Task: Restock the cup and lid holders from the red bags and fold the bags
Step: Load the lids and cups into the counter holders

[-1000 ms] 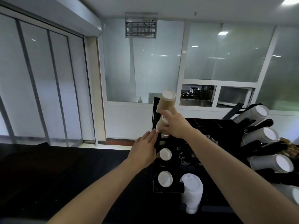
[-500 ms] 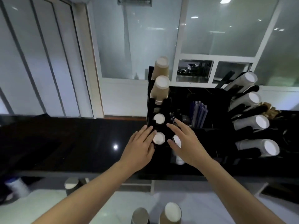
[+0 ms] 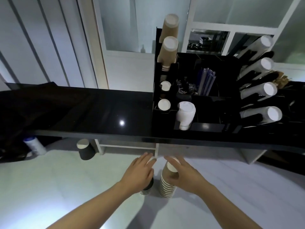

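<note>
The black holder (image 3: 165, 90) on the table (image 3: 99, 113) already carries brown cups, while below it the left hand (image 3: 138, 175) covers a dark cup stack (image 3: 146, 190) and the right hand (image 3: 184, 176) grips a brown stack (image 3: 167, 185), bags unseen.

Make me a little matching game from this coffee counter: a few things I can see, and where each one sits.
Things:
1. brown cup stack
2. single dark cup
3. white lids
4. wrapped straws

Places:
a. back compartment of the black organiser
b. under the right hand, on the white surface
c. front of the organiser
d. alone, upside down, below the counter edge, left

Pairs: 1-b, 2-d, 3-c, 4-a
</note>
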Action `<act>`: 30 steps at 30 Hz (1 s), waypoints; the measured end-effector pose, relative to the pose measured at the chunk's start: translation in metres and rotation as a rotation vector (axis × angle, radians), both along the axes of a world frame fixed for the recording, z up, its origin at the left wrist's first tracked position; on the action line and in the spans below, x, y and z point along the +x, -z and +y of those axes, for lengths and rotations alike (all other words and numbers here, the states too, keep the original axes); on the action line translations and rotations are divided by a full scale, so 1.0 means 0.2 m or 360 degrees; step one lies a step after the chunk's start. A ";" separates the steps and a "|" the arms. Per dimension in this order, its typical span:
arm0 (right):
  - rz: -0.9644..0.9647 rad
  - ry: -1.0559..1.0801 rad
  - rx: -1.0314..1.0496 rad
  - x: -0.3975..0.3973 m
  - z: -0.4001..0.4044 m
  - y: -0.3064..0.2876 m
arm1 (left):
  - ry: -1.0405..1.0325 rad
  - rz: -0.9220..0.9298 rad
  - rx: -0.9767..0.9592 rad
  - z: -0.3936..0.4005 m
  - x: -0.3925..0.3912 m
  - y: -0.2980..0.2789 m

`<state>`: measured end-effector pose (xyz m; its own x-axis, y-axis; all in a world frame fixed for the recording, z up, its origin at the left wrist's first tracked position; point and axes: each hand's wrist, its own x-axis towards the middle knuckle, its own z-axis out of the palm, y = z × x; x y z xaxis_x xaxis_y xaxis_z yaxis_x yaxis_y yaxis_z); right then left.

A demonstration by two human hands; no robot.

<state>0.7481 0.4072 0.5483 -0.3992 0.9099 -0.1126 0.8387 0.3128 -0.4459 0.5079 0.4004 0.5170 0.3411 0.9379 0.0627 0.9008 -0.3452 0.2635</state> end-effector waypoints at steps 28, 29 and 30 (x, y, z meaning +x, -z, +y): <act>0.0396 -0.0084 0.0954 -0.03 0.38 -1.58 | -0.0065 -0.0094 0.0740 0.49 -0.11 -1.16; 0.0415 -0.0068 0.0990 -0.03 0.40 -1.62 | -0.0067 -0.0103 0.0754 0.51 -0.11 -1.18; 0.0436 -0.0057 0.1022 -0.03 0.43 -1.66 | -0.0067 -0.0108 0.0764 0.53 -0.11 -1.20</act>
